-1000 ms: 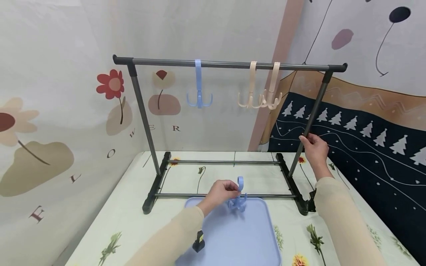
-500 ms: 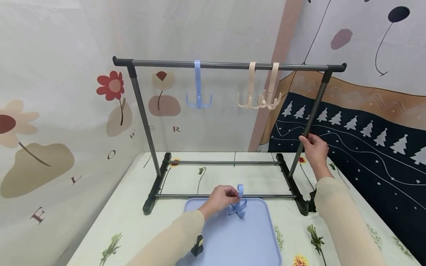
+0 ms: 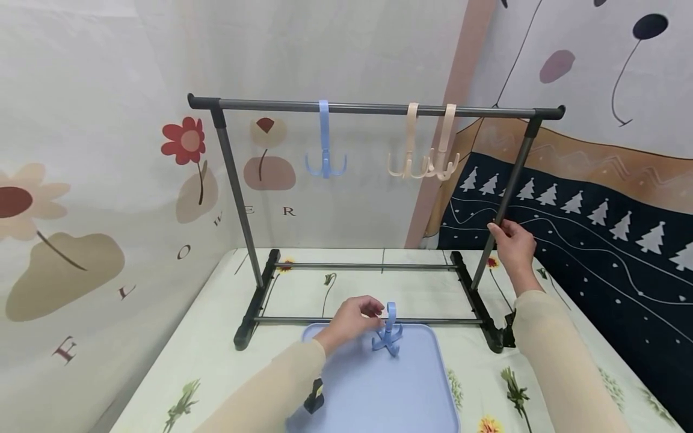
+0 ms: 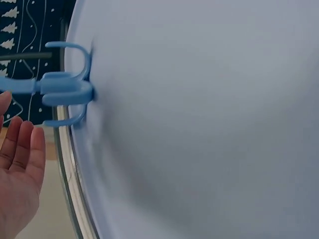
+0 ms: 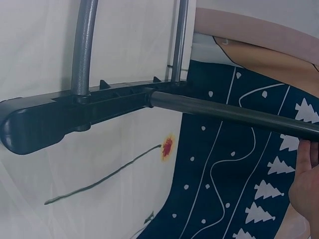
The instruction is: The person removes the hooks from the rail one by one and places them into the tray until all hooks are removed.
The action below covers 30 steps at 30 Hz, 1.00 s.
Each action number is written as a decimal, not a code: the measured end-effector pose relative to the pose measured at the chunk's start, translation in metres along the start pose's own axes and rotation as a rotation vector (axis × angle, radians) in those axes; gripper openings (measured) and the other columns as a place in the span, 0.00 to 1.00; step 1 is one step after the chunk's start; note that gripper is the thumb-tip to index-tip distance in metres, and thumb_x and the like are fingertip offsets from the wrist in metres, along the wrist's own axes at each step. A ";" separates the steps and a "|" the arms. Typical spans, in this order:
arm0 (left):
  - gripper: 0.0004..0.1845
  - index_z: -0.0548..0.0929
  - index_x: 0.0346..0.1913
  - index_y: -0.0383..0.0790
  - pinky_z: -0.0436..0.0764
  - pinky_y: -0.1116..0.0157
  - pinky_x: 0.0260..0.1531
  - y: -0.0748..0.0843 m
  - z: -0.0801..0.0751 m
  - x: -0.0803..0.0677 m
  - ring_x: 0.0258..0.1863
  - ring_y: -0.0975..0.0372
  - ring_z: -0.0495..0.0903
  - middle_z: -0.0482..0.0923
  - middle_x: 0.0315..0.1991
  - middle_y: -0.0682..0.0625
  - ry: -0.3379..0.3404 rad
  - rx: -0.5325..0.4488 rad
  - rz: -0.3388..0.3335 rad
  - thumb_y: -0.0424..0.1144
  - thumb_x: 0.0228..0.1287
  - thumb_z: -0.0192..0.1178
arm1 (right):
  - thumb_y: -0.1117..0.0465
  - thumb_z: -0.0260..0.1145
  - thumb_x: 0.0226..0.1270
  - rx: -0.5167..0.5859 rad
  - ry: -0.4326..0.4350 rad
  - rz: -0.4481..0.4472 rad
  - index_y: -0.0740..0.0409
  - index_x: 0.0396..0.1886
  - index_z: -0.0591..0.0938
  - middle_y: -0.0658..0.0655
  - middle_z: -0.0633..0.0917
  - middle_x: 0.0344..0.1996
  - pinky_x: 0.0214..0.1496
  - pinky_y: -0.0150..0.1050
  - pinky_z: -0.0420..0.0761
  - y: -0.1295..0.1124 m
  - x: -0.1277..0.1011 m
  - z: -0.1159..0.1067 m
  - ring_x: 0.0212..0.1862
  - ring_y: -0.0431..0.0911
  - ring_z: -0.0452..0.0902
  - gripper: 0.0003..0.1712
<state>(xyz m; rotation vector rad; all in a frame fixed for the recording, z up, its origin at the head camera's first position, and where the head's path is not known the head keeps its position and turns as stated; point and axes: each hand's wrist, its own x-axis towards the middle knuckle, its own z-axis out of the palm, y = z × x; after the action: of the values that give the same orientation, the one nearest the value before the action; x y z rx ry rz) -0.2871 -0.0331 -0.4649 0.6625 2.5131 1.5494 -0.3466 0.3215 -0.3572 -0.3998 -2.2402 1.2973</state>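
**Blue hook standing on the tray, rack post in my right hand**

Blue hook (image 3: 387,331) stands upright on its prongs at the far edge of the light blue tray (image 3: 379,391), its loop pointing up, just in front of the rack's near bottom rail (image 3: 368,320). My left hand (image 3: 353,317) sits right beside it with the fingers loosely open; from the wrist view the fingers (image 4: 22,149) lie straight and clear of the hook (image 4: 65,89), so I have hold of nothing with that hand. Whether a fingertip grazes the loop I cannot tell.

My right hand (image 3: 513,245) is wrapped around the right upright post (image 3: 506,198) of the dark metal rack, partway up it. In the right wrist view only the edge of that hand (image 5: 305,184) shows beneath the post (image 5: 234,113).

On the top bar (image 3: 373,109) hang another blue hook (image 3: 325,153) toward the middle and two beige hooks (image 3: 425,157) close together further right. The rack stands on a flower-printed cloth (image 3: 216,337).
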 end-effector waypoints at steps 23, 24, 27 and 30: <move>0.11 0.84 0.48 0.43 0.79 0.60 0.46 0.026 -0.055 0.010 0.45 0.61 0.79 0.83 0.41 0.54 0.203 -0.040 -0.032 0.41 0.66 0.67 | 0.45 0.58 0.75 -0.002 -0.016 0.020 0.60 0.65 0.76 0.63 0.80 0.59 0.62 0.53 0.71 0.002 0.001 0.000 0.58 0.56 0.74 0.29; 0.11 0.84 0.48 0.44 0.79 0.60 0.46 0.027 -0.059 0.011 0.45 0.61 0.79 0.83 0.41 0.54 0.216 -0.053 -0.035 0.41 0.66 0.67 | 0.45 0.58 0.75 -0.001 -0.017 0.021 0.60 0.65 0.76 0.63 0.80 0.59 0.63 0.53 0.71 0.002 0.001 0.000 0.59 0.56 0.74 0.29; 0.11 0.84 0.49 0.43 0.79 0.59 0.47 0.034 -0.072 0.014 0.45 0.60 0.80 0.83 0.42 0.53 0.258 -0.087 -0.037 0.41 0.66 0.67 | 0.46 0.58 0.75 -0.001 -0.018 0.026 0.60 0.65 0.77 0.63 0.80 0.59 0.63 0.53 0.71 0.001 0.001 0.000 0.59 0.56 0.74 0.28; 0.12 0.84 0.50 0.42 0.79 0.59 0.47 0.041 -0.085 0.017 0.45 0.59 0.80 0.83 0.43 0.52 0.300 -0.110 -0.034 0.41 0.66 0.67 | 0.46 0.58 0.75 -0.001 -0.018 0.029 0.60 0.65 0.77 0.63 0.80 0.59 0.63 0.53 0.71 0.000 0.001 0.000 0.59 0.56 0.74 0.28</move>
<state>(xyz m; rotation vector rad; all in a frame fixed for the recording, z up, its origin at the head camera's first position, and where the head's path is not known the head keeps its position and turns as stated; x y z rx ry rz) -0.3167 -0.0799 -0.3867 0.3966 2.5991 1.8826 -0.3473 0.3226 -0.3569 -0.4239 -2.2585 1.3195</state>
